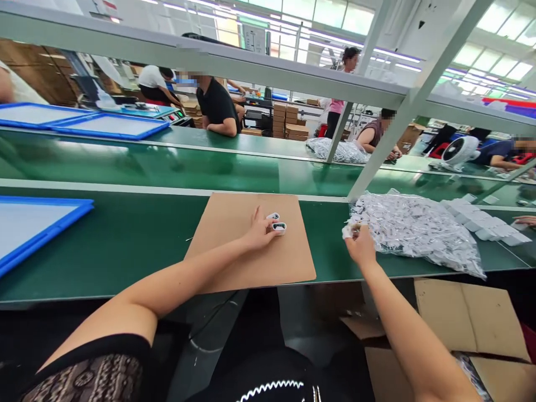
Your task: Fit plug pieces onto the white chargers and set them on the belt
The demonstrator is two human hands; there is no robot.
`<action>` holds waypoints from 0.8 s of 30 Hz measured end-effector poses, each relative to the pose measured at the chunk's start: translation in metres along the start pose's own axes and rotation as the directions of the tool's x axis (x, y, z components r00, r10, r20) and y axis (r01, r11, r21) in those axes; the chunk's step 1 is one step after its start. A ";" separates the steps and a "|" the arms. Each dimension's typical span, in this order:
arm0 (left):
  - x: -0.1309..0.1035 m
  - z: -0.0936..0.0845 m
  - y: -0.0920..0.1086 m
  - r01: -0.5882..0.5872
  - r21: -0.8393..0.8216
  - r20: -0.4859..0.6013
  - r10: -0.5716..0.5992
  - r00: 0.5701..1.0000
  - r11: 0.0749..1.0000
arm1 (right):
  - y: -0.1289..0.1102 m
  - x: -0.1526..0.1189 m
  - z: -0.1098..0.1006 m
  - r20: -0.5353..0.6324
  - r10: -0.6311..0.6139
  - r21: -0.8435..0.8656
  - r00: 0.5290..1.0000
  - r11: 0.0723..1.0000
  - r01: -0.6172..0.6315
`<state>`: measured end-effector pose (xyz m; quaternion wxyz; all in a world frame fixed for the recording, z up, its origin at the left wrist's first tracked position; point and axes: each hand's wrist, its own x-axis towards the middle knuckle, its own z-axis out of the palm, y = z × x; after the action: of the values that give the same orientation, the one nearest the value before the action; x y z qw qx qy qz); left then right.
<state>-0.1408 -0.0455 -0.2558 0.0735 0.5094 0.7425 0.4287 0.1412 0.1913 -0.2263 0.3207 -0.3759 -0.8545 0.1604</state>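
Two small white oval housings with dark openings lie on a sheet of brown cardboard [247,262]. My left hand [260,231] has its fingers on the nearer white housing [280,228]; the farther white housing [273,216] is just beyond the fingertips. To the right, my right hand [360,245] pinches a small white plastic part [347,231] at the edge of a clear bag of white parts [419,223]. The exact shape of that part is too small to make out.
Blue-rimmed trays [46,234] lie at the left and across the line. Stacked white trays [488,223] stand at the right, near another person's hand [526,221]. A slanting metal post [389,139] rises behind the bag. Cardboard boxes [450,318] sit below the bench.
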 end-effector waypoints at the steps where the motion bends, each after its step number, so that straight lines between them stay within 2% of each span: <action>1: -0.002 0.001 0.010 -0.054 0.045 -0.046 0.056 0.997 0.998 | -0.008 -0.008 0.002 0.057 0.027 0.106 0.998 0.994 -0.033; 3: -0.003 0.006 0.031 -0.184 0.064 -0.049 0.187 0.981 0.981 | -0.024 -0.022 0.008 0.157 0.074 0.290 0.985 0.950 -0.117; 5: -0.001 0.016 0.050 -0.276 -0.013 0.032 0.277 0.960 0.961 | -0.036 -0.032 0.013 0.240 0.149 0.444 0.959 0.862 -0.245; 7: 0.002 0.030 0.060 -0.290 -0.120 0.092 0.302 0.949 0.949 | -0.044 -0.038 0.016 0.316 0.234 0.566 0.919 0.731 -0.381; 9: 0.004 0.047 0.061 -0.220 -0.213 0.119 0.248 0.961 0.952 | -0.048 -0.040 0.018 0.366 0.271 0.621 0.890 0.642 -0.450; 12: 0.004 0.067 0.050 -0.010 -0.320 0.182 0.072 0.981 0.947 | -0.052 -0.043 0.021 0.367 0.302 0.647 0.880 0.597 -0.475; 14: 0.004 0.072 0.042 0.061 -0.356 0.210 0.017 0.978 0.932 | -0.054 -0.046 0.028 0.340 0.344 0.681 0.876 0.552 -0.481; 17: 0.004 0.070 0.034 -0.009 -0.370 0.233 0.102 0.967 0.929 | -0.055 -0.051 0.040 0.232 0.398 0.722 0.888 0.541 -0.431; 20: 0.005 0.065 0.032 -0.060 -0.403 0.313 0.199 0.929 0.913 | -0.052 -0.057 0.046 0.115 0.428 0.762 0.897 0.542 -0.356; 22: 0.004 0.065 0.033 -0.040 -0.406 0.333 0.188 0.924 0.913 | -0.049 -0.060 0.047 0.102 0.423 0.788 0.900 0.518 -0.332; 24: 0.003 0.067 0.035 0.001 -0.381 0.303 0.124 0.945 0.925 | -0.048 -0.061 0.045 0.109 0.403 0.807 0.909 0.497 -0.318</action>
<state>-0.0819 -0.0015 -0.2713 0.2758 0.5720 0.6082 0.4762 0.1165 0.1123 -0.2609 0.4549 -0.3642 -0.5718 0.5775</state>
